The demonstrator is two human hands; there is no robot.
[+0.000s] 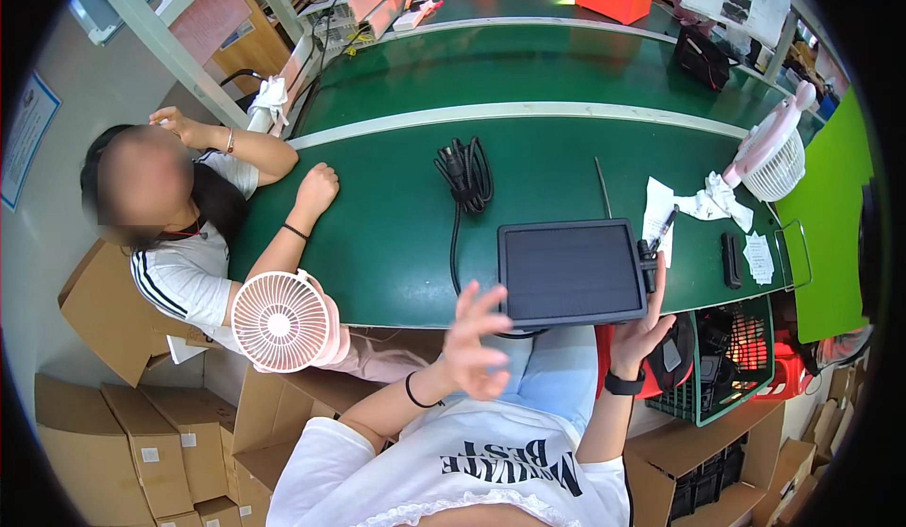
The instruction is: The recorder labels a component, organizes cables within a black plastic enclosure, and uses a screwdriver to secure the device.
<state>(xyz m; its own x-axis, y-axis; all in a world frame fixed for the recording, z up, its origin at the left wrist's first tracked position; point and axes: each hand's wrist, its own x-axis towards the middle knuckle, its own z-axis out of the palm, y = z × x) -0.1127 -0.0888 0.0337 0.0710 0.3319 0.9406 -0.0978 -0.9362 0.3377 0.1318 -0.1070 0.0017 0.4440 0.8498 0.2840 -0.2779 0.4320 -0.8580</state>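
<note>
A flat black rectangular panel (570, 272) with a raised rim lies at the near edge of the green table. A short black knob-like fitting sticks out from its right side. My left hand (475, 343) hovers by the panel's lower left corner, fingers spread and slightly blurred, holding nothing. At the lower right corner is my right hand (638, 338), one finger stretched up along the side by the fitting; part of this hand is hidden by the panel. Beyond the panel lies a bundled black cable (465, 178), its tail running down toward the panel's left side.
A person (193, 234) sits at the left, forearm on the green table (377, 244), near a pink fan (280, 323). Right of the panel are a pen (665, 227), paper, a small black bar (731, 261) and another fan (774, 154). A green basket (703, 400) stands below.
</note>
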